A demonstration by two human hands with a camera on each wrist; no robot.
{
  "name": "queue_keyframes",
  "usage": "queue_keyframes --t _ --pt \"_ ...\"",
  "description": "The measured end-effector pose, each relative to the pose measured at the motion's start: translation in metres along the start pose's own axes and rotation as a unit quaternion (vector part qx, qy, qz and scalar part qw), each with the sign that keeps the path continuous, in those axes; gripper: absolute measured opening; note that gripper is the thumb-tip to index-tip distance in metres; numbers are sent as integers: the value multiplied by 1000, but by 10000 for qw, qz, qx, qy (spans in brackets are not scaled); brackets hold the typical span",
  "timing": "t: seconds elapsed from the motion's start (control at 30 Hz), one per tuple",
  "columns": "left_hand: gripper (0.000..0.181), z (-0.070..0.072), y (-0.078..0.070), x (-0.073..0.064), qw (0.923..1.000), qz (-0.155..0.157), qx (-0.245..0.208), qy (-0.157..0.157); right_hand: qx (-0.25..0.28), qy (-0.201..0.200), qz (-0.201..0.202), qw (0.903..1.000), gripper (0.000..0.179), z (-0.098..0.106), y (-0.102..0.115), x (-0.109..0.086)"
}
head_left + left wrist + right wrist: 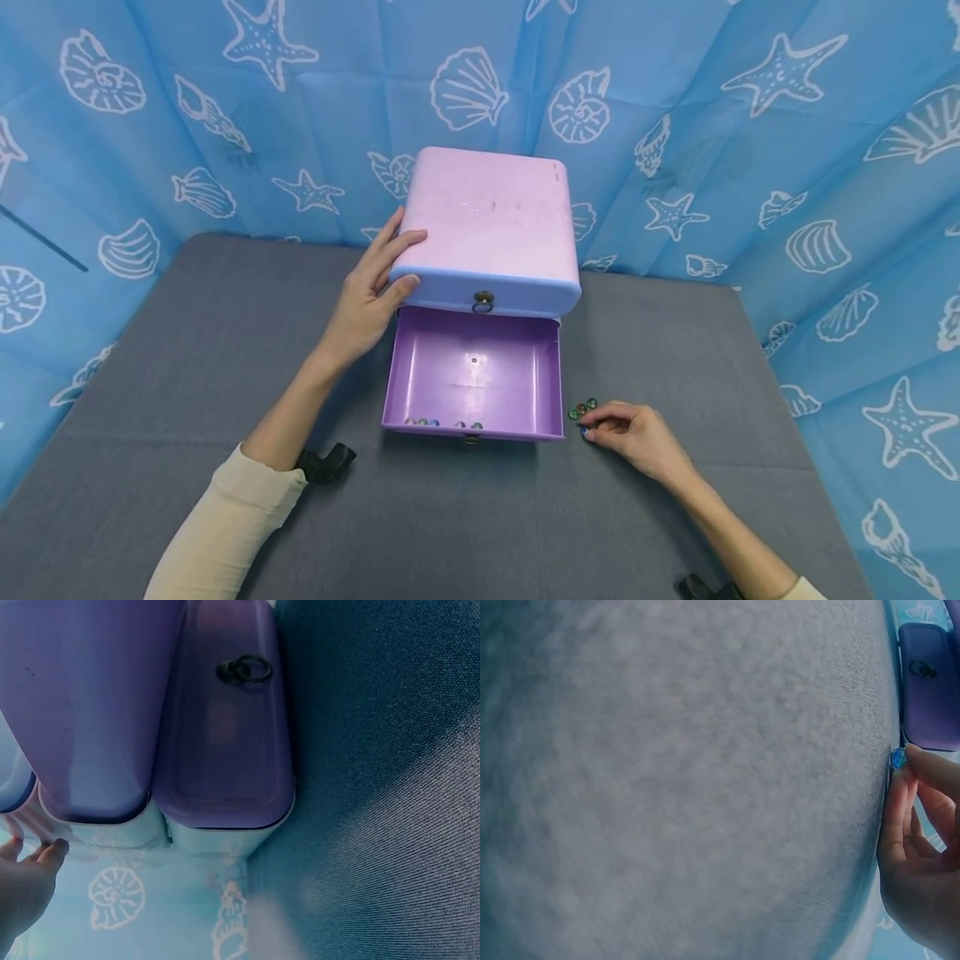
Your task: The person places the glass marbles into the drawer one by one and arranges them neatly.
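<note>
A small drawer cabinet [491, 212] with a pinkish top stands on the grey table. Its purple drawer [480, 350] is pulled out, and several glass marbles lie along the inside of its front wall. My left hand [365, 302] rests on the cabinet's left side, fingers at the top edge and thumb near the blue front panel. To the right of the drawer, my right hand [633, 433] pinches a blue marble [898, 758] between thumb and fingertips, low at the tabletop. Close by its fingers are a few green and brown marbles [582, 409].
Beneath the pulled-out drawer is another purple drawer [229, 735] with a ring handle, pushed in. A blue curtain [315, 125] with white shells and starfish hangs behind and beside the table [645, 342]. Dark wrist straps [326, 462] show at both forearms.
</note>
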State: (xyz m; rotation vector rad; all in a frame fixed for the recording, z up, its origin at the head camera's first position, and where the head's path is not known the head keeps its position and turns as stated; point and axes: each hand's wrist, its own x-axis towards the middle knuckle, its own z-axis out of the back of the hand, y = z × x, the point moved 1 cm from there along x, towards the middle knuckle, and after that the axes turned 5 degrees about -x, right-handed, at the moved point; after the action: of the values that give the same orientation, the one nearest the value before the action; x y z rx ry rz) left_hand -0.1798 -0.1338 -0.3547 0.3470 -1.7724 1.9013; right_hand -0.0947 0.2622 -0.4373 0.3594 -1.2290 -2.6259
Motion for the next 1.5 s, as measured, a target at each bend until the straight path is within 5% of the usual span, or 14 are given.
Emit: queue_keyframes --t 0.33,0.7,1.03,1.27,1.5 --pt "48 -1 -1 1 10000 -33 -20 14 -233 -58 38 9997 12 0 2 1" --pt "48 0 0 -1 10000 -14 -28 1 719 285 215 9968 15 5 4 4" --pt "52 -4 -22 1 10000 40 -10 -9 813 219 589 9947 18 17 21 12" --pt "48 0 -2 1 10000 21 50 -16 837 148 792 9932 20 23 39 17" --pt "48 1 1 1 10000 -40 26 10 623 77 1020 9928 17 28 57 21"
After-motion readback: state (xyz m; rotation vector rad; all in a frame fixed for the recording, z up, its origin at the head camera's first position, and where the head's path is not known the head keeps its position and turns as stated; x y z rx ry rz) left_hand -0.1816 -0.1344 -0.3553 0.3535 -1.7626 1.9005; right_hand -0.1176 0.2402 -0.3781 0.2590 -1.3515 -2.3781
